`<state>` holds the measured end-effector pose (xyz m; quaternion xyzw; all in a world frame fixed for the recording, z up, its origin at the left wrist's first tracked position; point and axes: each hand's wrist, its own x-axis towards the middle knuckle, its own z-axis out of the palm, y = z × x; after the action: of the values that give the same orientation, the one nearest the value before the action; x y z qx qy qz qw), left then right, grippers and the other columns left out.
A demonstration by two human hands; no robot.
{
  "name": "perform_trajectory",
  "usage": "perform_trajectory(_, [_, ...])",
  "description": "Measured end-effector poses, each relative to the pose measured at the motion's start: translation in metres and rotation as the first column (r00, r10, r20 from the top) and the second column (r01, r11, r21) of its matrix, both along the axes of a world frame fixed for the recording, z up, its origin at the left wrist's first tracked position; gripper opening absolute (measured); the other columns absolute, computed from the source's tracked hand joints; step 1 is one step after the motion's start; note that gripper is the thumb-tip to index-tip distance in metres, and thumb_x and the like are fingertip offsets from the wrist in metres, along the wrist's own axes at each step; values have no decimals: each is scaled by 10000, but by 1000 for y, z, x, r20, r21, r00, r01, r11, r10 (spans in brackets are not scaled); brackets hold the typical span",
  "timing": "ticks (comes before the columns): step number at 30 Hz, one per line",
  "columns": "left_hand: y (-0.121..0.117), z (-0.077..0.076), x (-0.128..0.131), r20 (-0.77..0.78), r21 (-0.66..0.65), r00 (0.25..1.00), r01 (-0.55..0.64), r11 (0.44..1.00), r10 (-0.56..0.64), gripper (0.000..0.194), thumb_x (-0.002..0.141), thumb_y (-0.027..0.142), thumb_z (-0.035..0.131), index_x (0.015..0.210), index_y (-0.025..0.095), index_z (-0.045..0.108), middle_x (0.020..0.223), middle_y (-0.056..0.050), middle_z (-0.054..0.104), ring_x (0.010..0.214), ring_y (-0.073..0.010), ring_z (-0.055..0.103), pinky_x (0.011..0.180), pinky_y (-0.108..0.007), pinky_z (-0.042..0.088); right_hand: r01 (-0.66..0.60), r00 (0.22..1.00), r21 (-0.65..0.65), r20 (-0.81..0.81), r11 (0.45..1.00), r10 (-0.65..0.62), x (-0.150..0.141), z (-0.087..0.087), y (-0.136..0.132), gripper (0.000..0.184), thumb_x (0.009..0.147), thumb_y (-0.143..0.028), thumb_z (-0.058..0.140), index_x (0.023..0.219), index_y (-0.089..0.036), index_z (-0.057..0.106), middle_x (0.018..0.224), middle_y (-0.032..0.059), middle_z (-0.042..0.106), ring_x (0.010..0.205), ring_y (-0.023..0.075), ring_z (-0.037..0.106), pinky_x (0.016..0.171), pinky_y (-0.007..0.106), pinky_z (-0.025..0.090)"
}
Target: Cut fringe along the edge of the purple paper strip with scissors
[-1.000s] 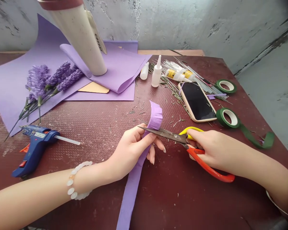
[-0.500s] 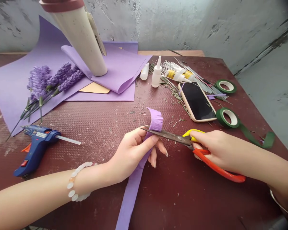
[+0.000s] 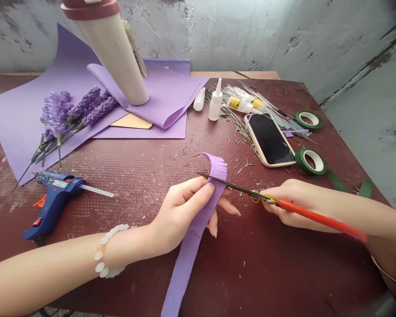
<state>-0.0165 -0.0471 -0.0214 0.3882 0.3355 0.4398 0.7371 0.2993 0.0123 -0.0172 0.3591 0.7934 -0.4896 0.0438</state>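
Note:
My left hand [image 3: 185,211] pinches a long purple crepe-paper strip [image 3: 188,251] between thumb and fingers, a little above the dark red table [image 3: 251,264]. The strip's upper end [image 3: 217,166] curls over and is cut into a fringe. My right hand [image 3: 290,200] grips scissors [image 3: 284,204] with red and yellow handles. Their closed blades [image 3: 231,185] cross the strip just above my left thumb. A pale bead bracelet sits on my left wrist.
A blue glue gun [image 3: 53,198] lies at left near paper lavender stems [image 3: 69,114] on purple sheets [image 3: 158,101]. A cream tumbler [image 3: 115,53] stands behind. Glue bottles [image 3: 214,101], a phone [image 3: 270,138], wire stems and two green tape rolls [image 3: 308,160] fill the right.
The scissor blades have closed on the strip and the handles have come together and lowered. My left hand and the fringed end shifted slightly right and down.

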Motion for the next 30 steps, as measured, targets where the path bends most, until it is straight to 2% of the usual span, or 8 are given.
perform_trajectory(3, [2, 0, 0, -16, 3, 1000, 2, 1000, -2, 370, 1109, 491, 794, 981, 147, 749, 963, -127, 930, 503, -122, 707, 504, -222, 527, -30, 998, -70, 52, 997, 33, 3, -3, 2, 314, 987, -170, 659, 875, -282, 388, 762, -68, 419, 670, 170, 306, 558, 328, 243])
perform_trajectory(7, [2, 1, 1, -20, 0, 1000, 11, 1000, -11, 379, 1097, 510, 801, 1020, 142, 756, 959, -132, 927, 505, -127, 707, 510, -227, 535, -28, 999, -59, 42, 998, 31, 5, -2, 3, 304, 970, -170, 664, 870, -281, 400, 746, -69, 439, 655, 168, 303, 551, 335, 242])
perform_trajectory(13, [2, 1, 0, -46, -18, 999, 16, 1000, -16, 369, 1106, 507, 775, 1025, 148, 750, 968, -143, 922, 504, -139, 697, 511, -253, 523, 26, 995, -42, 100, 999, -22, -11, 14, -1, 319, 950, -190, 668, 816, -282, 394, 695, -69, 427, 624, 172, 332, 551, 334, 266])
perform_trajectory(18, [3, 3, 1, -120, 38, 992, 35, 999, -31, 355, 1103, 514, 774, 1036, 170, 719, 1012, -143, 919, 526, -137, 680, 527, -271, 504, 97, 992, -95, 83, 991, -90, -20, 31, -2, 374, 986, -430, 760, 810, -280, 466, 699, -73, 424, 621, 162, 337, 538, 317, 306])
perform_trajectory(22, [5, 5, 2, -212, 91, 977, 49, 995, -29, 301, 1124, 426, 743, 973, 167, 713, 970, -119, 904, 549, -123, 671, 605, -284, 543, 213, 966, -82, 168, 974, -197, -22, 44, -3, 483, 752, -418, 990, 834, -286, 533, 692, -91, 492, 610, 155, 421, 509, 285, 346])
perform_trajectory(24, [6, 5, 3, -225, 103, 974, 22, 994, 1, 293, 1130, 391, 728, 942, 166, 711, 941, -96, 890, 554, -114, 666, 629, -279, 556, 242, 951, -46, 207, 969, -228, -23, 48, -4, 505, 666, -361, 1028, 850, -292, 563, 696, -84, 538, 614, 169, 481, 509, 285, 378])
perform_trajectory(26, [7, 5, 3, -229, 101, 972, -26, 995, 49, 277, 1133, 372, 721, 948, 167, 711, 926, -72, 879, 552, -105, 664, 630, -266, 555, 238, 937, 57, 249, 970, -245, -23, 48, -6, 477, 682, -340, 1009, 875, -298, 575, 723, -59, 600, 631, 198, 545, 531, 306, 425])
perform_trajectory(30, [9, 5, 4, -246, 93, 965, -73, 993, 94, 247, 1142, 363, 712, 1000, 163, 736, 927, -58, 879, 556, -104, 672, 625, -258, 552, 194, 913, 216, 316, 957, -257, -19, 40, -11, 589, 691, -556, 1036, 885, -311, 537, 759, -27, 669, 662, 260, 631, 555, 349, 482])
